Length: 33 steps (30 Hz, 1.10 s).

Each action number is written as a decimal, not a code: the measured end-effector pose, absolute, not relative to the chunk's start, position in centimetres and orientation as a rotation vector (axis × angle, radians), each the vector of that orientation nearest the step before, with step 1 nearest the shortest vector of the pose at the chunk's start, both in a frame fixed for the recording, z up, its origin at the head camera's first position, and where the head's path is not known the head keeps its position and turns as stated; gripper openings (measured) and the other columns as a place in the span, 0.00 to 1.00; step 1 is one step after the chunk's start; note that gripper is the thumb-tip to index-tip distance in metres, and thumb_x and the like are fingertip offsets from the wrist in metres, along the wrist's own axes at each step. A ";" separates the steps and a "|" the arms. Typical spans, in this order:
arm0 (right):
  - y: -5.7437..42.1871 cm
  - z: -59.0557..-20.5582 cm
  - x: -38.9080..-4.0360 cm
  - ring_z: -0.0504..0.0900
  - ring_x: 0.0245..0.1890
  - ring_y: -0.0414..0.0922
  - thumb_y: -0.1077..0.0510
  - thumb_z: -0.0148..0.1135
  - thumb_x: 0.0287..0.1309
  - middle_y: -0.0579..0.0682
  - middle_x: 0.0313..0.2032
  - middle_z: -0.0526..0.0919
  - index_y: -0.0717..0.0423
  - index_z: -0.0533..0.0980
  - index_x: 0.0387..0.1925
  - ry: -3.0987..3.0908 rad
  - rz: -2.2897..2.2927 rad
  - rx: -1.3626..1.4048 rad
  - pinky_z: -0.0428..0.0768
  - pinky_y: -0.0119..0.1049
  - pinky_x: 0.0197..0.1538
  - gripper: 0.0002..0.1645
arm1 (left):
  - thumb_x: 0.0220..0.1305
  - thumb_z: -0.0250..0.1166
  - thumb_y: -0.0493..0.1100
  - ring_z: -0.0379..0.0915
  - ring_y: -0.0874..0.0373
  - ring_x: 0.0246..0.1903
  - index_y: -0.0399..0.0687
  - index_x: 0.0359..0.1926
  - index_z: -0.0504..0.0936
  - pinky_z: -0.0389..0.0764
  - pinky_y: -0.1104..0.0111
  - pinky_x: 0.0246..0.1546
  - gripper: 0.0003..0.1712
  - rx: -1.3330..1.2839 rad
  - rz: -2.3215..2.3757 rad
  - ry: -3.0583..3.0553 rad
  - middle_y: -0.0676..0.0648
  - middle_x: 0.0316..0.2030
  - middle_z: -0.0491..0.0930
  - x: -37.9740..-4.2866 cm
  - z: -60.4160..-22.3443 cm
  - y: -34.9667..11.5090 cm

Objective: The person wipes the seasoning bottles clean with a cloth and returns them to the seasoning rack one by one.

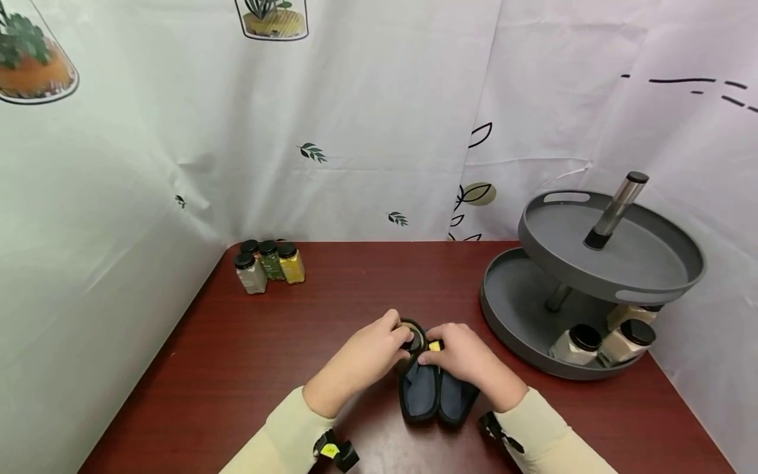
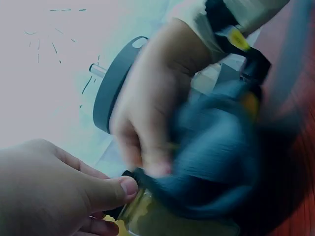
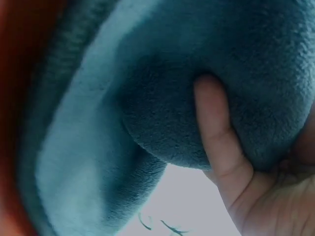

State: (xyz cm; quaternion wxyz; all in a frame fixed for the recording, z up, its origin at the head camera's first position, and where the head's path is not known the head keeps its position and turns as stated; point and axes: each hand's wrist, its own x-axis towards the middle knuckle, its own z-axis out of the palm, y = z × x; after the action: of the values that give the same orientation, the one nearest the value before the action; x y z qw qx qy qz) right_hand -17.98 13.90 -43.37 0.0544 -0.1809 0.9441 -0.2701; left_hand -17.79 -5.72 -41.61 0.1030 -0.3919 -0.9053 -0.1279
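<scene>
My left hand [image 1: 370, 349] pinches the black lid [image 2: 116, 210] of a spice jar [image 2: 165, 220] with yellowish contents, its thumb on the lid's edge in the left wrist view. The jar lies tilted, lid towards the left hand. Across from it, my right hand [image 1: 464, 352] grips a dark blue-grey plush cloth [image 1: 420, 393] with black edging, which hangs in two folds below the fingers. In the right wrist view one finger presses into the cloth's soft pile [image 3: 162, 98]. The cloth covers part of the jar, and motion blurs it in the left wrist view.
To the right stands a two-tier grey round tray stand [image 1: 500, 322] with a metal post [image 1: 618, 207]; spice jars [image 1: 576, 345] sit on its lower tier. Several more jars [image 1: 271, 262] stand at the back left of the brown table [image 1: 237, 368]. White curtains [image 1: 367, 118] hang behind.
</scene>
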 end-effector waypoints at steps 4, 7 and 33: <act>13.9 -43.3 -18.1 0.77 0.32 0.40 0.47 0.71 0.44 0.41 0.31 0.80 0.46 0.81 0.33 2.884 -0.800 -0.559 0.75 0.37 0.34 0.13 | 0.57 0.65 0.48 0.67 0.68 0.24 0.50 0.36 0.77 0.69 0.81 0.25 0.10 -1.161 -0.426 -2.664 0.52 0.37 0.62 -17.8 -42.0 -5.4; 13.8 -44.0 -18.2 0.74 0.25 0.37 0.47 0.70 0.45 0.38 0.23 0.77 0.44 0.79 0.27 2.827 -0.731 -0.576 0.72 0.34 0.29 0.09 | 0.58 0.64 0.48 0.70 0.67 0.24 0.49 0.36 0.77 0.71 0.80 0.26 0.09 -1.190 -0.414 -2.656 0.51 0.45 0.66 -17.7 -42.0 -5.5; 13.5 -44.0 -18.0 0.65 0.14 0.37 0.46 0.70 0.44 0.40 0.12 0.67 0.46 0.73 0.16 2.845 -0.740 -0.546 0.63 0.30 0.20 0.16 | 0.58 0.64 0.49 0.76 0.62 0.35 0.48 0.37 0.80 0.77 0.75 0.34 0.12 -1.118 -0.209 -2.650 0.49 0.51 0.72 -17.5 -41.6 -4.9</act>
State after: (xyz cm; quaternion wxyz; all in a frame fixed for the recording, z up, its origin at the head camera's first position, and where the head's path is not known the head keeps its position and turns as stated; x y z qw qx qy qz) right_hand -18.03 13.49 -43.96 0.0755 -0.1820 0.9488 -0.2469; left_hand -17.51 -4.93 -41.64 0.1288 -0.3844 -0.9113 -0.0717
